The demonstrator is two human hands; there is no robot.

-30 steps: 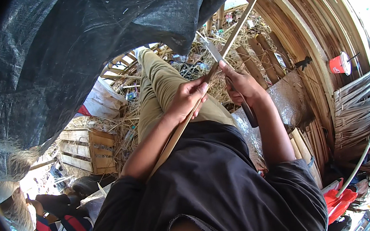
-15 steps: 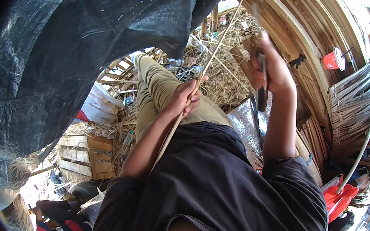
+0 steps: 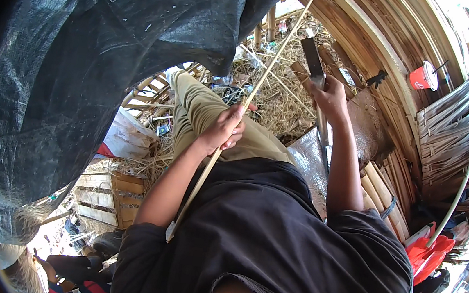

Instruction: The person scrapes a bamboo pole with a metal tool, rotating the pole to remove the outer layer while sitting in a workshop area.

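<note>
A long, thin, pale strip (image 3: 270, 69), seemingly bamboo, runs from the top of the view down past my left side. My left hand (image 3: 224, 129) is closed around it near its middle, in front of my waist. My right hand (image 3: 331, 100) grips a large knife (image 3: 314, 58) with a broad dark blade, which points away from me. Its lower end reaches below my fist. The blade is to the right of the strip and apart from it. My legs in tan trousers (image 3: 208, 99) stretch out beyond my left hand.
A black tarp (image 3: 113, 38) hangs on the left. Stacked wooden slats (image 3: 370, 46) line the right, with a red cup (image 3: 423, 76) on them near a dried-leaf bundle (image 3: 448, 126). Straw-like shavings (image 3: 290, 77) cover the ground. A slatted crate (image 3: 102, 197) stands at lower left.
My right hand has drawn slightly left and down, and the knife, blurred before, now shows plainly. My left hand has shifted slightly left, and the strip's near end has swung left.
</note>
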